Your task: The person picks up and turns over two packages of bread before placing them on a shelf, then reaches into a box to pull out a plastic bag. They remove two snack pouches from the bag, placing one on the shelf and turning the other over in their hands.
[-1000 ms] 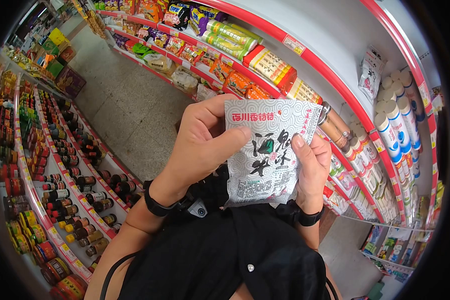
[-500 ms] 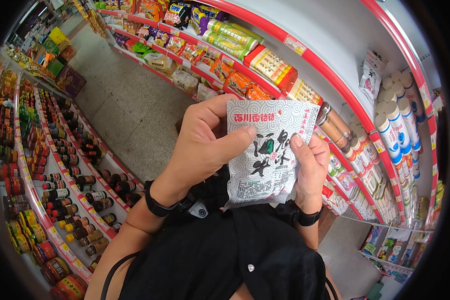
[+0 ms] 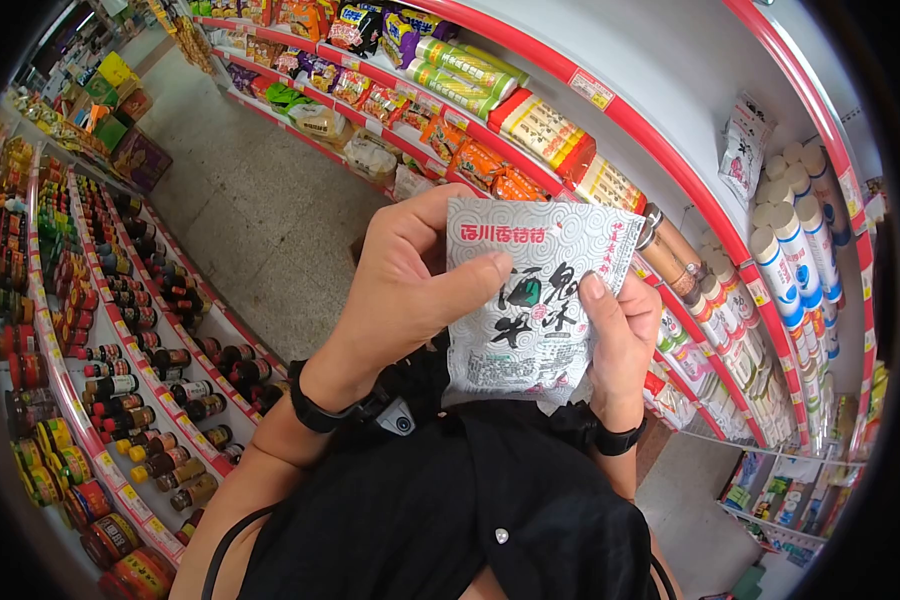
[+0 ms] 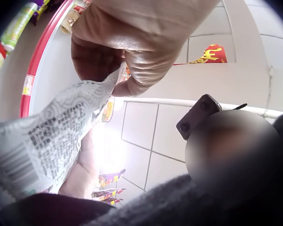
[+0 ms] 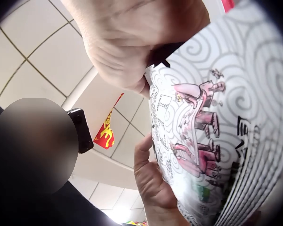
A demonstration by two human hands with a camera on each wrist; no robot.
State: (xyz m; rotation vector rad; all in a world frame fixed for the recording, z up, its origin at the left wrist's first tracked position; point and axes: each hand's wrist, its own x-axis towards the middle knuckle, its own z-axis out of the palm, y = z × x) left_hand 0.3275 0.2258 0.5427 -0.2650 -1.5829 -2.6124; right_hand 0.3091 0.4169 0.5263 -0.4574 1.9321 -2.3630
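The largest thing is the red-edged shelf [image 3: 630, 122], which looks the same as half a second ago; the black shirt [image 3: 390, 490] of the person also stays in its place. Next comes the silver-white packet [image 3: 515, 345]: it is held up in front of this shirt, between the two hands. Here is the change — the packet has turned slightly, and its lower edge appears a little higher. The left hand [image 3: 400, 280] grips its left side, the right hand [image 3: 625, 325] its right side, and both have hardly moved. Smallest, the thumbs [image 3: 475, 280] lie on the printed front. I judge this as a small adjusting of the hold — the handling continues, nothing is released.
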